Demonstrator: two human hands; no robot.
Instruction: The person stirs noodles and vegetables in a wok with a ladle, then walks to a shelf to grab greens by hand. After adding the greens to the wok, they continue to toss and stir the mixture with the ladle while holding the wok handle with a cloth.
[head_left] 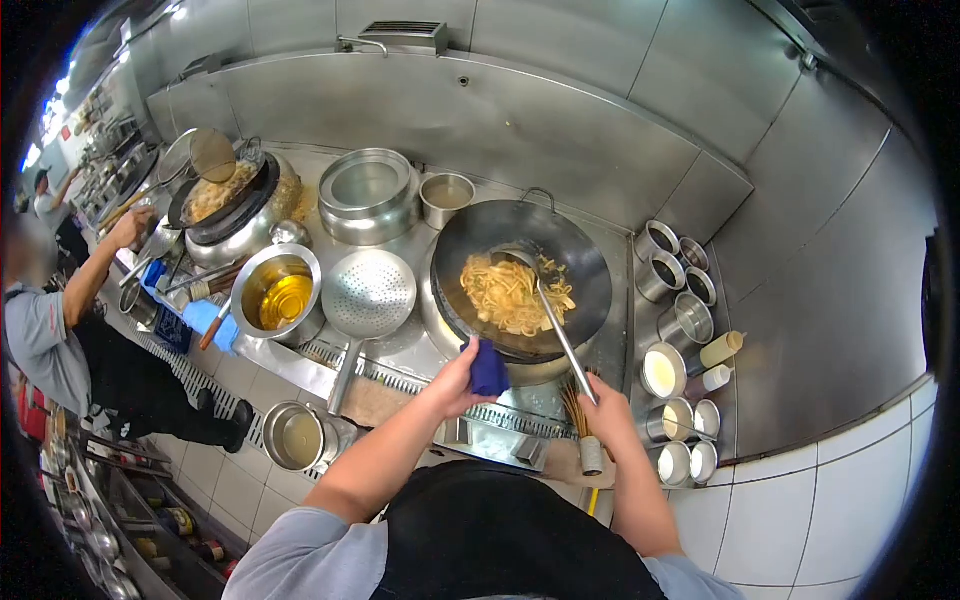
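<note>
A large black wok (pixel 580 255) sits on the burner, with pale noodle-like strips of food (pixel 505 295) in it. My right hand (pixel 606 408) is closed around the handle of a ladle (pixel 556 328), whose bowl rests among the food. At the wok's near edge, my left hand (pixel 456 384) is closed on a folded dark blue cloth (pixel 489 368). Whether the cloth wraps a wok handle is hidden. A bamboo brush (pixel 588 445) lies just left of my right forearm.
Left of the wok are a perforated skimmer (pixel 369 293), a pot of yellow oil (pixel 285 297) and a lidded pot (pixel 368 195). Several seasoning containers (pixel 686 318) and squeeze bottles (pixel 722 349) line the right side. Another person (pixel 60 330) works at a second wok (pixel 225 192).
</note>
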